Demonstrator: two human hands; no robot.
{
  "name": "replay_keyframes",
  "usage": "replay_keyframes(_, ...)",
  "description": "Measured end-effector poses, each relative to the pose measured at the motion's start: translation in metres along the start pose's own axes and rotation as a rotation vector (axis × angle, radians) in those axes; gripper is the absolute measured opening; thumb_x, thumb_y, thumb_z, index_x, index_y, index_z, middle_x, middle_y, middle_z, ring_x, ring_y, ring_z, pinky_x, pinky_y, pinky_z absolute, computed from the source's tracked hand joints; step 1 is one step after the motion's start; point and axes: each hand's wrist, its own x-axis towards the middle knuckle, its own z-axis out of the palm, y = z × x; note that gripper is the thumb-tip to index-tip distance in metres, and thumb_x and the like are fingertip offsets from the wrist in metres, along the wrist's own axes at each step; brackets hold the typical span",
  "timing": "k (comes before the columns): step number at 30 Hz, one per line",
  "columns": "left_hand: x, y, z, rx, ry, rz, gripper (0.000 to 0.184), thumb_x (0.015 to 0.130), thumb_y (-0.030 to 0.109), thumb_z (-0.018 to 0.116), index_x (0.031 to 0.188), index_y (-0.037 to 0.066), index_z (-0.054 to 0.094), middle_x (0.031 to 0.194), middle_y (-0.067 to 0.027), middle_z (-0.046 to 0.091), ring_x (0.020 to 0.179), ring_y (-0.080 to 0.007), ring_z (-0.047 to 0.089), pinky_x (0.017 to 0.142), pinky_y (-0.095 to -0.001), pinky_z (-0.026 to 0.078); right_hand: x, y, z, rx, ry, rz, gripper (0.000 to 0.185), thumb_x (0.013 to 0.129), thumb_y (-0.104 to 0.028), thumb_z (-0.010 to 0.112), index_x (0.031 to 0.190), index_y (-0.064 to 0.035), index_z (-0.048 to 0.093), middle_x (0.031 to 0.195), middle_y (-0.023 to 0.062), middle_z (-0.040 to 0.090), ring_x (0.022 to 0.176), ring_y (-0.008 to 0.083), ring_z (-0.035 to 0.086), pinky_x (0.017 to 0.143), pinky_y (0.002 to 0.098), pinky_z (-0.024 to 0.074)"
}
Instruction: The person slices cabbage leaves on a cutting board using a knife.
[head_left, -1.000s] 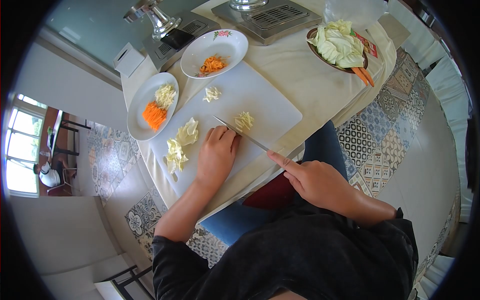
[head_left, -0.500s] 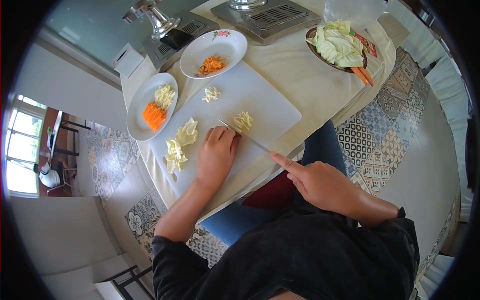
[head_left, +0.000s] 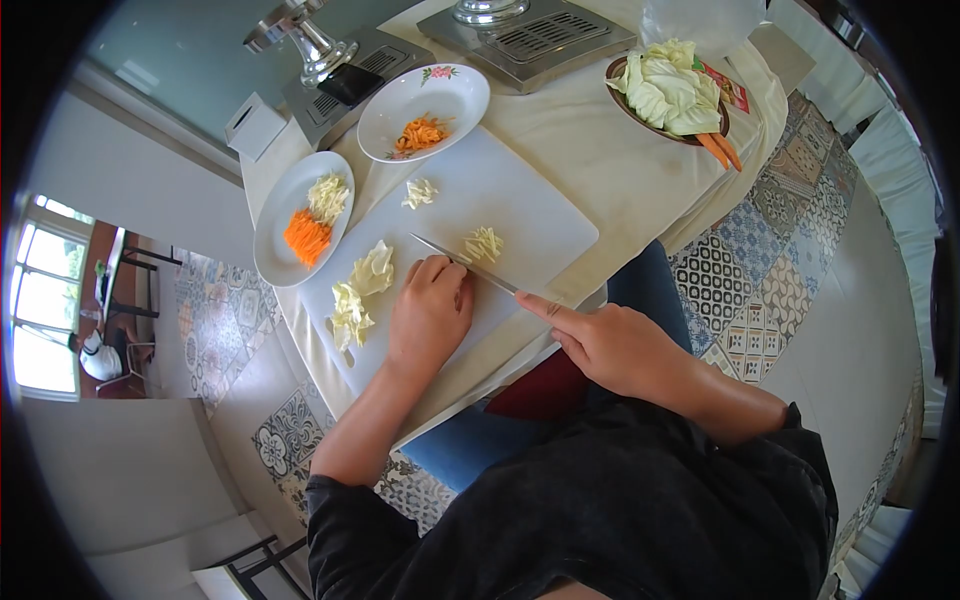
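My right hand point(head_left: 615, 345) is closed around the handle of a knife point(head_left: 465, 262), index finger along its top. The blade lies over the white cutting board point(head_left: 540, 200), against the fingertips of my left hand point(head_left: 432, 310). My left fingers are curled down on the board; what they press on is hidden. Pale thin shreds point(head_left: 484, 244) lie just beyond the blade. Cabbage leaf pieces point(head_left: 360, 290) rest left of my left hand, and a small pile of chopped cabbage point(head_left: 420, 192) sits farther up the board.
An oval plate point(head_left: 270, 225) holds shredded carrot and cabbage. Behind the board a flowered bowl point(head_left: 465, 95) holds carrot strips. A brown bowl point(head_left: 618, 95) with cabbage and carrots stands at right. Metal stands point(head_left: 530, 45) are at the back; a person point(head_left: 100, 355) sits far left.
The knife and my right hand have shifted left, and the blade tip reaches farther past my left fingertips. The whole view has moved slightly.
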Motion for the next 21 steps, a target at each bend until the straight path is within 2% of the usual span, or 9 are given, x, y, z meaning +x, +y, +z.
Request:
replay_keyframes(6, 0.001, 0.002, -0.004, -0.022, 0.004, 0.010, 0.009, 0.082, 0.002, 0.070, 0.091, 0.002, 0.066, 0.091, -0.0127, 0.062, 0.085, -0.0342, 0.062, 0.074, -0.0443, 0.053, -0.009, -0.004, -0.007, -0.052, -0.011, 0.036, 0.058, 0.098, -0.018, 0.053, 0.154, -0.0251, 0.040, 0.069, 0.0181, 0.066, 0.059, 0.0391, 0.063, 0.058, 0.0502, 0.0524)
replay_keyframes(21, 0.001, -0.004, 0.003, -0.051, 0.004, -0.001, 0.011, 0.085, 0.005, 0.071, 0.095, 0.004, 0.066, 0.097, -0.0125, 0.064, 0.088, -0.0350, 0.063, 0.076, -0.0448, 0.053, -0.012, -0.002, -0.012, -0.039, -0.001, 0.084, 0.058, 0.099, -0.018, 0.054, 0.155, -0.0258, 0.038, 0.064, 0.0196, 0.063, 0.057, 0.0399, 0.062, 0.056, 0.0512, 0.0509)
